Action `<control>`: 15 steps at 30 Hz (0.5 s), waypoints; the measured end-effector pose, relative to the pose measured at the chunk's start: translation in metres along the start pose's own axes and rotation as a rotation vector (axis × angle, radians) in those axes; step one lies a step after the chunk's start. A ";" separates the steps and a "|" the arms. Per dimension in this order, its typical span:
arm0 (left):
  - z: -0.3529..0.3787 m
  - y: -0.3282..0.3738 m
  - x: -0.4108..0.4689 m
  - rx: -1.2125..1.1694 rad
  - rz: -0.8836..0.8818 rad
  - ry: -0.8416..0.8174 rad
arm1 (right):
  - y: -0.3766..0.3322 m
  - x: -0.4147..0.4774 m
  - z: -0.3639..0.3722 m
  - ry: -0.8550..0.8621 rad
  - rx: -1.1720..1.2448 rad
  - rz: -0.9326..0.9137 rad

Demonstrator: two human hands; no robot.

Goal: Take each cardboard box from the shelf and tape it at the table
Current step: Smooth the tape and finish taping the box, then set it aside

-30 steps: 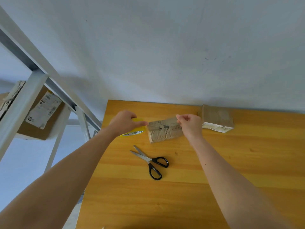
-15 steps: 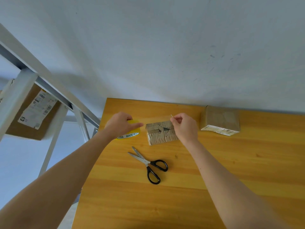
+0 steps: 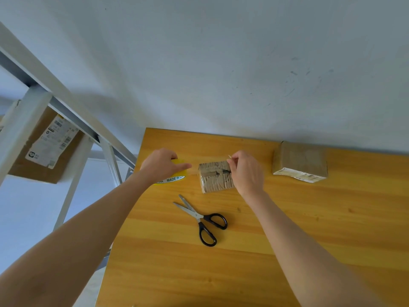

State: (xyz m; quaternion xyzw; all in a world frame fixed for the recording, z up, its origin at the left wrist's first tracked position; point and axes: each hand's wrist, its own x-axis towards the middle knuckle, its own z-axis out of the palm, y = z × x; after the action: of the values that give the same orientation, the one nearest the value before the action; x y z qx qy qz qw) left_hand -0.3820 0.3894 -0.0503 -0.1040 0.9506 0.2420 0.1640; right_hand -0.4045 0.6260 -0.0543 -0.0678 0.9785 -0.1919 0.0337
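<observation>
A small cardboard box [image 3: 213, 179], wrapped in shiny clear tape, lies on the wooden table [image 3: 309, 218] near its far edge. My left hand [image 3: 161, 166] grips a yellow roll of tape [image 3: 177, 176] just left of the box. My right hand [image 3: 246, 171] pinches the free end of the clear tape strip above the box's right side. The strip stretches from the roll across the top of the box. A second cardboard box [image 3: 299, 161] with a white label rests at the back right.
Black-handled scissors [image 3: 202, 219] lie open on the table in front of the small box. A white metal shelf [image 3: 28, 111] stands to the left, holding a large cardboard box [image 3: 46, 145] with a shipping label. A pale wall rises behind the table.
My right hand has drawn the tape end back leftward and down toward the box's right side. My left hand and the roll stay left of the box. The view shifted slightly.
</observation>
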 end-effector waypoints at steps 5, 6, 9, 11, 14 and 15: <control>0.003 0.002 0.002 0.009 -0.003 -0.011 | -0.003 0.000 0.001 -0.001 -0.060 -0.004; 0.003 0.002 0.002 0.011 -0.011 -0.014 | -0.004 -0.001 0.001 0.003 -0.072 -0.013; 0.004 0.002 0.003 0.007 -0.029 -0.011 | -0.007 0.000 0.001 0.028 -0.126 -0.051; 0.005 0.002 0.004 0.005 -0.035 -0.007 | -0.009 0.000 0.000 0.016 -0.187 -0.063; 0.006 0.003 0.004 0.003 -0.040 -0.010 | -0.014 0.000 -0.005 0.008 -0.190 -0.043; 0.007 0.002 0.004 0.001 -0.041 -0.012 | -0.015 0.000 -0.007 0.008 -0.152 -0.010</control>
State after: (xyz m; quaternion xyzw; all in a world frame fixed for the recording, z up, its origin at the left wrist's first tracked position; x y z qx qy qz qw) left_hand -0.3842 0.3936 -0.0563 -0.1220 0.9475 0.2385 0.1745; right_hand -0.4034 0.6147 -0.0416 -0.0743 0.9900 -0.1176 0.0237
